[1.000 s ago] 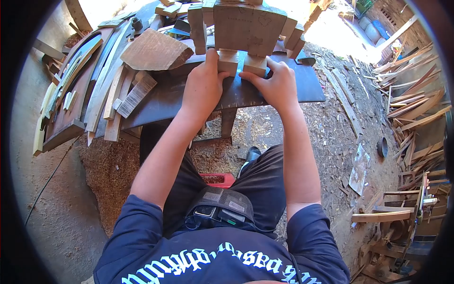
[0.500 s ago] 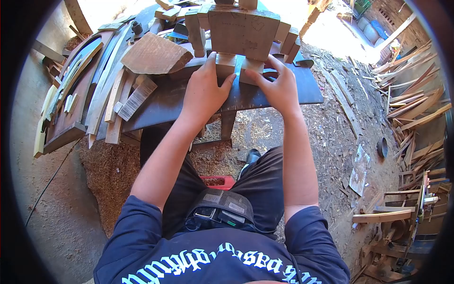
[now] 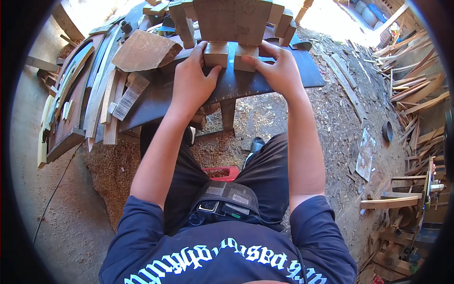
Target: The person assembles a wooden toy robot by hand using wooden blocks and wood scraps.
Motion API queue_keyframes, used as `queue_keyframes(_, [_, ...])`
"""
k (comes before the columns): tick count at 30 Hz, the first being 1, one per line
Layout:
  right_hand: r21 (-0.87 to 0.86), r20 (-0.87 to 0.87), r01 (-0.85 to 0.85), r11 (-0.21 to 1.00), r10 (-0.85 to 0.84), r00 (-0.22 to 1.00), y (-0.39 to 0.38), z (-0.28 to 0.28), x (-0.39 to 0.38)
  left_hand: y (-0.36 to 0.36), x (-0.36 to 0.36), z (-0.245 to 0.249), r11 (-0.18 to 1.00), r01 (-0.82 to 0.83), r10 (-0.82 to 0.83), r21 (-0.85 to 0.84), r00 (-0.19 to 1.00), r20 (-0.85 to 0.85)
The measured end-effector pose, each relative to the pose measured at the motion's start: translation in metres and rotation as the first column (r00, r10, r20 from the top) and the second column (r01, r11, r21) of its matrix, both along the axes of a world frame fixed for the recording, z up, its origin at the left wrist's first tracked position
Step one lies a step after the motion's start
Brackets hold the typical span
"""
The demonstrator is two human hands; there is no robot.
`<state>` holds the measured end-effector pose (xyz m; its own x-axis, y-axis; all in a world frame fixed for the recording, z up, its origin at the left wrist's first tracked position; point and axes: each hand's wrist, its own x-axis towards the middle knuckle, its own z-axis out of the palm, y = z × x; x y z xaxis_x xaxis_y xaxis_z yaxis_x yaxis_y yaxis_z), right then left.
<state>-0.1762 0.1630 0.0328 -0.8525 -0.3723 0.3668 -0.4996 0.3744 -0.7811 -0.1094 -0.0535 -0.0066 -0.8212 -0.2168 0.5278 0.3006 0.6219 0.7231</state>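
Two pale wooden blocks stand side by side on the dark tabletop (image 3: 255,86), with a narrow gap between them. My left hand (image 3: 195,78) is closed around the outer side of the left wooden block (image 3: 216,56), its thumb low near the front. On the other block, the right wooden block (image 3: 242,51), my right hand (image 3: 283,71) has its thumb on the front face and its fingers reaching behind. A broad wooden board (image 3: 235,21) rises right behind the blocks and appears to rest on them. Its upper end is cut off by the frame.
A thick wood slab (image 3: 144,51) and a small striped offcut (image 3: 130,98) lie left of my hands, beside long strips (image 3: 99,75). More wooden pieces (image 3: 285,23) stand behind to the right. A red stool (image 3: 221,173) is between my legs. Scrap wood (image 3: 423,90) piles along the right wall.
The view has shifted, so the board, blocks and table appear higher and slightly left. Both hands stay at the same blocks with nearly the same hold.
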Motion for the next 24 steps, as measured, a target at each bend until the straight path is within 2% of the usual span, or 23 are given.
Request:
queue_keyframes(8, [0.033, 0.009, -0.012, 0.999, 0.012, 1.000, 0.003, 0.002, -0.006, 0.007, 0.006, 0.014, 0.990, -0.008, 0.024, -0.142, 0.993, 0.116])
queue_keyframes(13, [-0.031, 0.092, -0.044, 0.999, 0.047, 0.995, 0.007, 0.000, -0.009, 0.000, 0.001, 0.006, 0.996, 0.043, -0.036, -0.075, 0.996, 0.086])
queue_keyframes(17, [-0.018, 0.081, -0.046, 0.999, 0.048, 0.996, 0.007, -0.001, -0.011, 0.000, 0.001, 0.006, 0.997, 0.056, -0.050, -0.051, 0.993, 0.106])
queue_keyframes(20, [-0.051, 0.113, -0.076, 0.996, 0.082, 0.990, 0.008, -0.003, -0.013, 0.001, 0.003, 0.010, 0.997, 0.038, -0.027, -0.068, 0.987, 0.160])
queue_keyframes(24, [-0.097, 0.155, -0.111, 0.989, 0.125, 0.980, 0.011, -0.007, -0.018, 0.002, 0.009, 0.022, 0.997, 0.074, -0.074, 0.010, 0.970, 0.231])
